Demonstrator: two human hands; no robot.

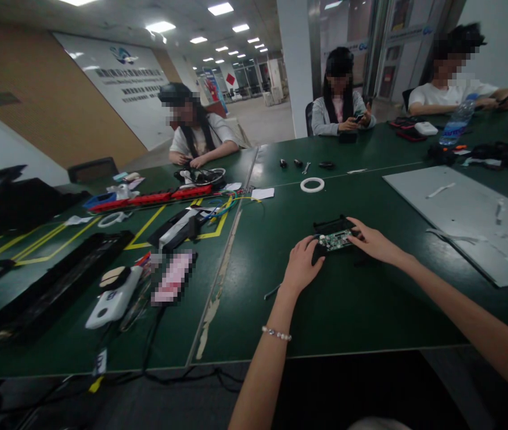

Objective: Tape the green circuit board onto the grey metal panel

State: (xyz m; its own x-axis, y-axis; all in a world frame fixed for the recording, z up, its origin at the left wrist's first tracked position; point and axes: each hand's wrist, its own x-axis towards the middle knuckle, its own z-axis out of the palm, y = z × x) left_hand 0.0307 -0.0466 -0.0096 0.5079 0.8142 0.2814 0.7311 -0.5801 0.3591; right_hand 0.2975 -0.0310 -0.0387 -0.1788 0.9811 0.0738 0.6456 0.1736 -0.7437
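Observation:
A green circuit board (337, 240) with small pale parts lies level just above or on the table, between my two hands. My left hand (302, 263) is closed around its left end, where a small black part (319, 251) shows under the fingers. With thumb and fingers, my right hand (373, 242) grips the board's right end. Right behind the board is a black plastic housing (332, 224), close to my right fingertips. A thin metal rod (272, 292) pokes out beside my left wrist, its other end hidden by the arm.
Beyond the board lies a white tape roll (312, 185). A grey panel (473, 221) with strips on it covers the right side. To the left are a phone (174, 278), a white device (114, 298), and a long black tray (57, 280). Several people sit across the table; a bottle (458, 122) stands back right.

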